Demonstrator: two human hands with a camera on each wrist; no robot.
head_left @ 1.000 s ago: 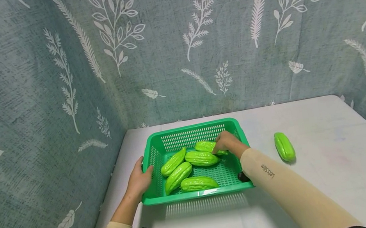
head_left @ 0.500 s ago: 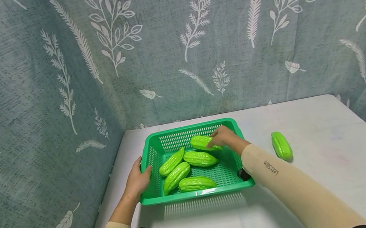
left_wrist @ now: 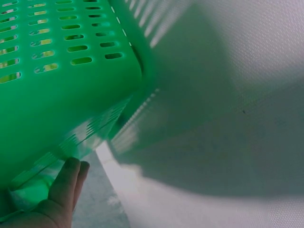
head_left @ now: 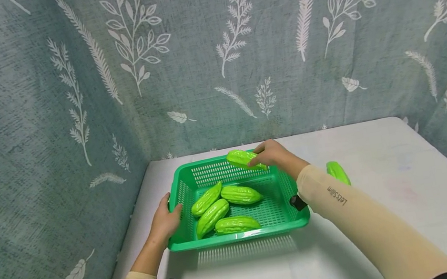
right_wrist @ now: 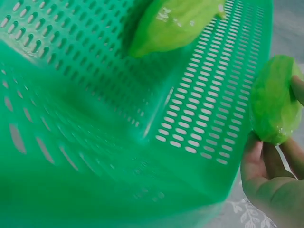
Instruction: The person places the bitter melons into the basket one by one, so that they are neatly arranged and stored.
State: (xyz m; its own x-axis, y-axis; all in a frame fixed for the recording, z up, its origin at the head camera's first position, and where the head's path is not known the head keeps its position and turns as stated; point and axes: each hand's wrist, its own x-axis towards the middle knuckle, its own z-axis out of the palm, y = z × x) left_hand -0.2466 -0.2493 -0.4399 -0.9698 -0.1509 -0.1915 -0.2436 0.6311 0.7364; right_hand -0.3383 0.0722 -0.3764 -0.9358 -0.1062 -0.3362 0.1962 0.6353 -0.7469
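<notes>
My right hand [head_left: 274,152] grips a bright green bitter gourd [head_left: 240,157] near its right end, raised level with the back rim of a green plastic basket [head_left: 238,237]. In the right wrist view, fingers and thumb close on this bitter gourd [right_wrist: 274,107] beside the basket wall. At the basket's left side, my left hand [head_left: 166,220] holds the rim, thumb on the inner side and fingers outside. The left wrist view shows fingers against the outer basket wall [left_wrist: 71,104]. Several bitter gourds lie in the basket, among them one bitter gourd [head_left: 237,224] along the front wall.
Another bitter gourd [head_left: 337,172] lies on the white table [head_left: 401,170] right of the basket, partly hidden by my right sleeve. A grey-green leaf-patterned curtain [head_left: 204,128] stands behind the table and along its left side.
My right hand has lifted the bitter gourd from the basket's back right floor up to rim height. The left hand stays on the basket's left rim. The view has shifted slightly.
</notes>
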